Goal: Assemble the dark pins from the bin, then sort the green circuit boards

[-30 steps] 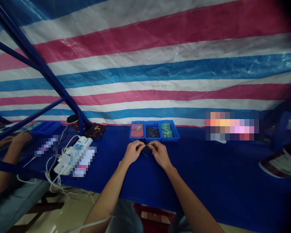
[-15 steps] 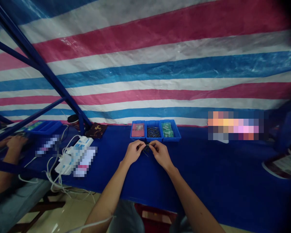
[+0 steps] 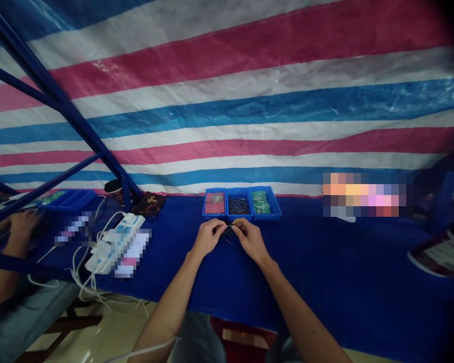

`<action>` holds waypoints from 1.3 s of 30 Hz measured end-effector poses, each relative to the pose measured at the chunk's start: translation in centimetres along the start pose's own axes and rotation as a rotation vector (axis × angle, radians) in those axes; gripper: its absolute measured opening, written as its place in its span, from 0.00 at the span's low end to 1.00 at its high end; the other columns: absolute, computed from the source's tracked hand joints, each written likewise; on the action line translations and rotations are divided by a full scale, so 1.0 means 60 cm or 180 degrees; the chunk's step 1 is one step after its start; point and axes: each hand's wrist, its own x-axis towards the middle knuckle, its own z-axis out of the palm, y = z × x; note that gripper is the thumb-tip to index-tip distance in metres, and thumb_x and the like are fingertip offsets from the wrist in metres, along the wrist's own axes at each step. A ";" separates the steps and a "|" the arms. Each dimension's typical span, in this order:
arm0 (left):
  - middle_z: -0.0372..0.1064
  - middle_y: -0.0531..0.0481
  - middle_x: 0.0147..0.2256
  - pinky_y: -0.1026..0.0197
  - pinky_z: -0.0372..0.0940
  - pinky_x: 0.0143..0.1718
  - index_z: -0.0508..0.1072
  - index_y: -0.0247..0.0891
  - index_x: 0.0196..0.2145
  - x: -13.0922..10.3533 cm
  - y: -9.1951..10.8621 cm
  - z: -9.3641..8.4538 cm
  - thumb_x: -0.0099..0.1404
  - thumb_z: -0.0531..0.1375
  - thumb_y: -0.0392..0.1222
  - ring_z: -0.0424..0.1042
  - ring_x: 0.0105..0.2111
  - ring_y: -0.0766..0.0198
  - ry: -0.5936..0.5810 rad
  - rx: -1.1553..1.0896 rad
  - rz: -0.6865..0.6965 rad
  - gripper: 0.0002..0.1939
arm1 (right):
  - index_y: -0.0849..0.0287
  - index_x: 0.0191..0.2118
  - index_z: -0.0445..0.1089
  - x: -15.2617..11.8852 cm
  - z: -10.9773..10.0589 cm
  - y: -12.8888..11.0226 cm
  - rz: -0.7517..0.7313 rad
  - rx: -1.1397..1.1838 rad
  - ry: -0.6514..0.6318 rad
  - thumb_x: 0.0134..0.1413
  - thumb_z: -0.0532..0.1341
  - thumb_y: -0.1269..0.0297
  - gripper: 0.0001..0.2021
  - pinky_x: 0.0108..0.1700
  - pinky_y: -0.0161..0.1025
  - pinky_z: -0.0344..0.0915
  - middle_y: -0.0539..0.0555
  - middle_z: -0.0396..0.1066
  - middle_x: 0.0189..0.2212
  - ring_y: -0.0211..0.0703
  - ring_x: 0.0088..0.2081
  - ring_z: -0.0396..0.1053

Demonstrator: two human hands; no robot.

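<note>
My left hand [image 3: 208,236] and my right hand [image 3: 250,239] meet over the blue table cover [image 3: 325,272], fingertips pinched together on a small dark bundle of thin pins [image 3: 229,231]. Just beyond them stand three small blue bins in a row: the left bin [image 3: 214,202] holds something pinkish-red, the middle bin [image 3: 238,204] holds dark thin pins, the right bin [image 3: 261,202] holds green boards. What exactly sits between my fingers is too small to make out.
White power strips with cables [image 3: 115,239] lie at left, next to a dark booklet [image 3: 149,203] and a blue tray [image 3: 70,199]. Another person's hand [image 3: 22,224] rests at the far left. A round dish [image 3: 439,252] sits at right. A striped tarp [image 3: 249,101] hangs behind.
My hands stay together on the small dark pins, shifting only slightly. The other person's hand at far left has drawn back toward the left edge.
</note>
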 end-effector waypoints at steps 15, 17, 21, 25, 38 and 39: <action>0.73 0.49 0.29 0.64 0.61 0.32 0.76 0.36 0.34 0.000 -0.001 0.002 0.70 0.57 0.45 0.67 0.27 0.66 -0.0004 -0.0025 0.0000 0.13 | 0.57 0.29 0.67 0.001 -0.005 -0.007 -0.0071 -0.0207 -0.0084 0.65 0.54 0.57 0.15 0.30 0.35 0.59 0.49 0.68 0.23 0.40 0.26 0.65; 0.73 0.50 0.29 0.65 0.61 0.32 0.76 0.36 0.34 0.000 -0.002 0.003 0.70 0.57 0.44 0.67 0.27 0.66 -0.0011 -0.0037 0.0009 0.12 | 0.57 0.26 0.65 0.000 -0.005 -0.008 -0.0039 -0.0254 -0.0079 0.66 0.53 0.56 0.17 0.29 0.34 0.57 0.48 0.67 0.22 0.39 0.25 0.64; 0.73 0.50 0.29 0.65 0.60 0.31 0.76 0.36 0.33 0.001 -0.001 0.001 0.70 0.57 0.43 0.67 0.27 0.67 0.0011 -0.0024 -0.0010 0.11 | 0.57 0.27 0.66 0.000 -0.003 -0.008 0.0023 -0.0227 -0.0037 0.67 0.53 0.53 0.19 0.29 0.34 0.58 0.49 0.68 0.21 0.39 0.24 0.65; 0.73 0.49 0.29 0.65 0.61 0.31 0.76 0.35 0.33 0.001 0.001 -0.002 0.70 0.57 0.44 0.68 0.27 0.66 0.0038 -0.0045 -0.0051 0.12 | 0.57 0.40 0.70 0.000 -0.001 -0.002 0.0015 -0.0001 0.0012 0.64 0.57 0.55 0.11 0.31 0.36 0.63 0.51 0.73 0.29 0.41 0.27 0.68; 0.73 0.50 0.29 0.65 0.61 0.31 0.76 0.37 0.35 0.000 0.005 -0.001 0.69 0.59 0.45 0.67 0.27 0.67 -0.0118 0.0010 0.0033 0.11 | 0.57 0.36 0.72 0.000 0.000 -0.002 -0.0087 -0.0154 -0.0023 0.63 0.57 0.59 0.10 0.32 0.37 0.62 0.51 0.74 0.30 0.41 0.28 0.67; 0.72 0.50 0.29 0.65 0.61 0.31 0.76 0.37 0.35 0.000 0.006 -0.001 0.69 0.59 0.45 0.67 0.27 0.67 -0.0123 0.0019 0.0051 0.10 | 0.57 0.36 0.73 0.000 0.000 -0.002 -0.0096 -0.0181 -0.0033 0.63 0.57 0.59 0.10 0.32 0.37 0.62 0.52 0.74 0.30 0.41 0.28 0.67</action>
